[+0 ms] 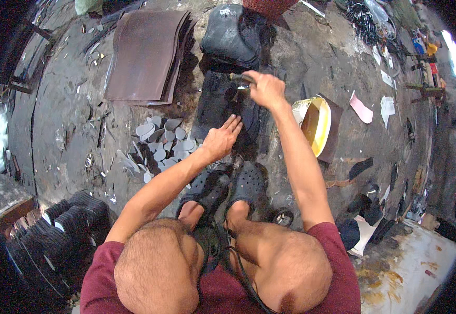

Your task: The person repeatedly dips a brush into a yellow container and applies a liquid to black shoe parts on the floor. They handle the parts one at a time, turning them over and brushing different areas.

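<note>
Between my feet and a dark, rounded block, a flat black piece lies on the ground. My left hand rests on it with its fingers stretched out and close together, and holds nothing. My right hand is closed around a short, dark-handled tool above the far part of the black piece. One end of the tool sticks out to the left of my fist. A small pale glint shows under the fist, but I cannot make out the tool's working end.
Brown sheets are stacked at the far left. Grey rounded cut-outs lie heaped left of my hand. A white tub with yellow inside stands right of my forearm. Black sole-shaped pieces are stacked near left. A pink scrap lies right.
</note>
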`<state>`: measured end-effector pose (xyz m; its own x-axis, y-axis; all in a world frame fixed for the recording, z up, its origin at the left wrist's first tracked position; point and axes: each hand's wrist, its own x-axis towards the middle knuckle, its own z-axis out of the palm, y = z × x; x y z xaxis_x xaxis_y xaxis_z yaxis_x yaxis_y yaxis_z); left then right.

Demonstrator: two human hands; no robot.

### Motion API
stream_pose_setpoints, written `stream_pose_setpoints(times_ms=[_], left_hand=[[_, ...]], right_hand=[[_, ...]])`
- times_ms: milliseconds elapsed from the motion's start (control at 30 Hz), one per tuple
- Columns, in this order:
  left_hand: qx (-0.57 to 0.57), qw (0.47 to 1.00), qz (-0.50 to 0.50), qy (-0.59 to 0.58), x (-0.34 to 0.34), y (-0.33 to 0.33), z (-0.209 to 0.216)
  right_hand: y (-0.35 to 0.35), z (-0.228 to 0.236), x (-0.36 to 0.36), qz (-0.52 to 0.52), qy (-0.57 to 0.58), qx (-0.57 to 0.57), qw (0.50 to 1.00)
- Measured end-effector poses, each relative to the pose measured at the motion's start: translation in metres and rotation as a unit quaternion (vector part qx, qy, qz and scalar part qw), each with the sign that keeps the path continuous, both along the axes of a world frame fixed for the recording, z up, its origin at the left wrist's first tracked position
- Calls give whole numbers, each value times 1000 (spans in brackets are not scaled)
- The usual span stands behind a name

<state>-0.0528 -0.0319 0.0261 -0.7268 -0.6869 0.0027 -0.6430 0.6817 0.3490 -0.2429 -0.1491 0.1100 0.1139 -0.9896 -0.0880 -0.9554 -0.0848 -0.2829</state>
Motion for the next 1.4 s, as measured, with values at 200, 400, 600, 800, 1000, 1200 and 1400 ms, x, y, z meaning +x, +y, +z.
stream_pose_setpoints(times_ms=[200,400,600,800,1000,1200,1400], left_hand=[[-4,997,20,75,7,7,-1],[-2,904,353,242,45,19,6],[224,835,466,188,88,-15,-39],[358,794,445,208,97,-21,-27],[345,812,424,205,69,-19,-20],[378,794,435,193,79,-16,-10],[363,786,438,242,89,-16,-12]], right_hand=[[5,-29,-15,61,27,80,995],[76,-29,-13,18,-23,75,997],[138,-28,7,11,-32,81,996],[143,-9,8,40,-91,91,991],[88,-22,16,55,96,-17,994],[35,17,26,40,26,44,998],[25,-23,23,104,11,87,991]])
